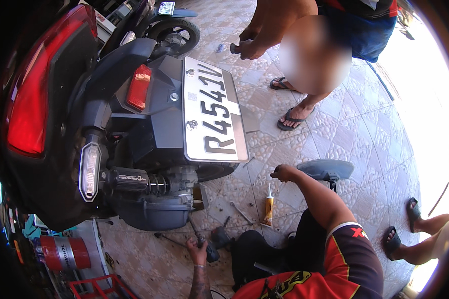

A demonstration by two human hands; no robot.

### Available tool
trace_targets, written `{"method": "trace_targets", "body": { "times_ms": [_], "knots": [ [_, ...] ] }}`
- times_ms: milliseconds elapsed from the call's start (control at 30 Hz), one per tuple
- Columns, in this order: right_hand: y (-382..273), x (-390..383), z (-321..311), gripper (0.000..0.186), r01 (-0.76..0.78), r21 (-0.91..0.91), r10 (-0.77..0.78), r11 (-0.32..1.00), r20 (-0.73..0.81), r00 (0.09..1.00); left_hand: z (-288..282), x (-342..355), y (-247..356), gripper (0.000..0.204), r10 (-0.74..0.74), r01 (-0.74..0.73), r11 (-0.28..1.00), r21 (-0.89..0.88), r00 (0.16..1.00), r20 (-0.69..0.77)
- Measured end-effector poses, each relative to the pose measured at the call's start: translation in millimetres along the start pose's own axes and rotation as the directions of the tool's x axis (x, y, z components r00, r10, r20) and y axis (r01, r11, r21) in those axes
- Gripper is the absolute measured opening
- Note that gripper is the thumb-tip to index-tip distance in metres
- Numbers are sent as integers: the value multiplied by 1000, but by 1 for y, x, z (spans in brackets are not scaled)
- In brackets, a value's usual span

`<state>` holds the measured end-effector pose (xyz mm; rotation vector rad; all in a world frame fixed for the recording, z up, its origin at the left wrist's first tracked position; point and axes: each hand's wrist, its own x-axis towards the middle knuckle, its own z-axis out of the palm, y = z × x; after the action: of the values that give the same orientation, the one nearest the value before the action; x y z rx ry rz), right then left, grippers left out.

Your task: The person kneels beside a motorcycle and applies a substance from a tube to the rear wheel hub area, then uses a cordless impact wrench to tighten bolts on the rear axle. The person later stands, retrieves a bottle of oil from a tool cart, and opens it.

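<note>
My left hand (198,250) is wrapping tightly around the grip of a black power driver (212,247), low beside my knee. Its nose is pointing up towards the grey casing (152,212) under the scooter (60,99). My right hand (284,173) is curling into a fist higher up, just below the corner of the white number plate (212,112). I cannot tell whether it is gripping anything.

I am judging that the driver's bit needs to sit square in its fastener before I squeeze. The free hand should be bracing against the scooter so the tool is not skidding off.

On the tiled floor (354,134) between my hands, an orange tube (269,209) and a slim spanner (242,213) are lying near each other. A detached mirror (327,169) is resting just beyond my right hand. Further off, a person in flip-flops (290,118) is standing, hands (247,47) busy with something small. A red can (65,253) is sitting at lower left.
</note>
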<state>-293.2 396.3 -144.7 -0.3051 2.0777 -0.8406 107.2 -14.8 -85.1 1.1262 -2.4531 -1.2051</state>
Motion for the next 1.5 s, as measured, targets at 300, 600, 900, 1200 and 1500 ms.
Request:
{"method": "trace_targets", "body": {
  "times_ms": [300,600,900,1200,1500],
  "knots": [
    [1,-3,1,55,7,36,-7,999,-14,1000,1,-1,3,79,-20,20,997,74,1000,-9],
    [-1,-4,0,50,-31,59,32,998,-16,999,3,-6,21,75,-26,27,998,61,1000,-2],
    [-7,-11,3,51,23,-28,-25,999,-84,996,3,-3,14,75,-64,64,998,12,998,25],
    [-44,5,107,40,148,-462,-116,875,96,989,5,-4,29,73,-70,70,997,12,996,52],
    [-58,26,218,34,107,-510,-152,853,-46,987,5,-3,25,77,-68,72,994,-79,997,46]
  ]
}}
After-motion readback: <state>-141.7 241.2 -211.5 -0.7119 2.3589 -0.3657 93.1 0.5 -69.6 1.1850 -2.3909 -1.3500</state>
